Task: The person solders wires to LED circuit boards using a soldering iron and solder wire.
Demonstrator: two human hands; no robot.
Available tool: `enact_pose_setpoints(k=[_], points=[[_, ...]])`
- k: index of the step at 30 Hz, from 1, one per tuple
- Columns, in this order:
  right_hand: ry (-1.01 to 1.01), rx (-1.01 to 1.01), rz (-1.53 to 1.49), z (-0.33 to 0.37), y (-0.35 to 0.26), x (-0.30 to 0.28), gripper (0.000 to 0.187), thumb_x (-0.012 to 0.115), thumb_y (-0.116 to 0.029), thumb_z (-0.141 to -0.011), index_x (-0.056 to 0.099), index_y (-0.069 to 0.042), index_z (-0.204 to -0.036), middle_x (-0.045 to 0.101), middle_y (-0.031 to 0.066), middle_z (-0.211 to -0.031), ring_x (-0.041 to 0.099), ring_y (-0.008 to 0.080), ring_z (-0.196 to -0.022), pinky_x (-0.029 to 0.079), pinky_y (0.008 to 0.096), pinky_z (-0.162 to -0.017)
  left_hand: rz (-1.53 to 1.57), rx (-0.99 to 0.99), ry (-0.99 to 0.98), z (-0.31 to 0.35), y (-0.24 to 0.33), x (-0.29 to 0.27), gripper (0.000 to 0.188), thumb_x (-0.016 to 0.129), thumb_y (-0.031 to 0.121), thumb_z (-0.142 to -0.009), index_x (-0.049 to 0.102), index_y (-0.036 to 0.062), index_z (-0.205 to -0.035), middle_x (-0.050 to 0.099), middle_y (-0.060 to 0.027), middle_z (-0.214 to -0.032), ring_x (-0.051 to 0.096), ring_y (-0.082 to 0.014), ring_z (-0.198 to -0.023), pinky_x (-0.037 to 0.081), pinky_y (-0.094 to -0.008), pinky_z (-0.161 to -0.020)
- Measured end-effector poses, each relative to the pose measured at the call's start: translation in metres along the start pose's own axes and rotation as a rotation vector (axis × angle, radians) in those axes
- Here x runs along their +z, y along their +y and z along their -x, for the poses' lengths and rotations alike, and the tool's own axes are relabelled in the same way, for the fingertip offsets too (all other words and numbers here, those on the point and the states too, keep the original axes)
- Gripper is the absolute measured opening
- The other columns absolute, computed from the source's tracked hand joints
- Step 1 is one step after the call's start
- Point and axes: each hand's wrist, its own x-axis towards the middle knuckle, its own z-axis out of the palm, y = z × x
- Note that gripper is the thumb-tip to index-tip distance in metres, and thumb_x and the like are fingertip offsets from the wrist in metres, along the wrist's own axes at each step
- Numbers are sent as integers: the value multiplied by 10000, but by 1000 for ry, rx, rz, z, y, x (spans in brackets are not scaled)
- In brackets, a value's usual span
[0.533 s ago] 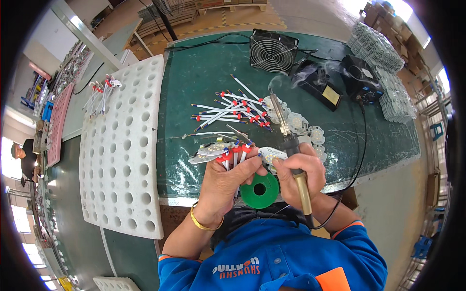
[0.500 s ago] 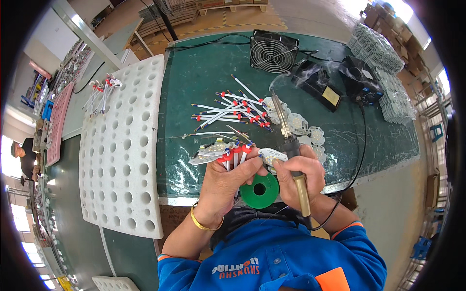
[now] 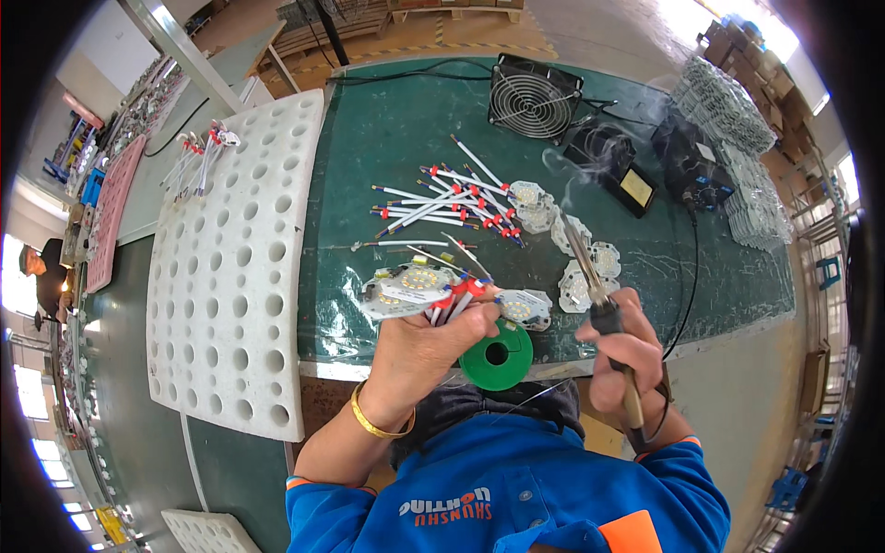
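Note:
My left hand [image 3: 415,350] is closed round a bunch of white cables with red collars [image 3: 458,297]. Several white LED circuit boards [image 3: 406,288] fan out from that bunch, and one more LED board [image 3: 524,309] sticks out at its right side. In my right hand [image 3: 629,355] is a soldering iron [image 3: 604,309], its tip pointing up and away, with smoke rising near it. A green solder spool [image 3: 498,356] sits at the table's near edge between my hands. Loose LED boards [image 3: 576,286] lie beyond the iron, next to a pile of white cables [image 3: 442,205].
A white foam board with holes [image 3: 230,276] lies at the left, with finished-looking cable bunches [image 3: 205,152] on its far end. At the back stand a black fan [image 3: 535,97], a soldering stand with yellow sponge [image 3: 636,189] and a black soldering station [image 3: 691,166]. Stacked boards [image 3: 724,106] rise behind.
My right hand has moved right with the soldering iron, away from the board it was touching. That board now hangs from the bunch in my left hand.

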Motion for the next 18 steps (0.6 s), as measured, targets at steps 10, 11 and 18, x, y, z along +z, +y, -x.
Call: enact_pose_setpoints(k=[10, 11, 18], points=[[-134, -63, -76, 8, -21, -25, 223, 568, -101, -673, 587, -186, -878, 409, -15, -585, 479, 137, -516, 329, 311, -565, -234, -35, 13, 11, 8, 11, 209, 662, -9, -709, 608, -23, -911, 640, -80, -848, 584, -114, -719, 497, -246, -665], [-132, -60, -74, 8, -21, -25, 223, 568, -101, -673, 587, -186, -878, 409, -15, -585, 479, 137, -516, 329, 311, -565, -247, -35, 4, 11, 7, 11, 201, 656, -16, -707, 611, -27, -903, 641, -79, -839, 576, -106, -705, 491, -239, -655], [-173, -87, -108, 8, -23, -22, 289, 592, -83, -569, 629, -199, -831, 393, -29, -589, 441, 131, -509, 312, 306, -568, -359, 106, -27, 14, 5, 11, 205, 614, -48, -689, 630, -35, -893, 640, -56, -822, 546, -82, -686, 475, -228, -624]])
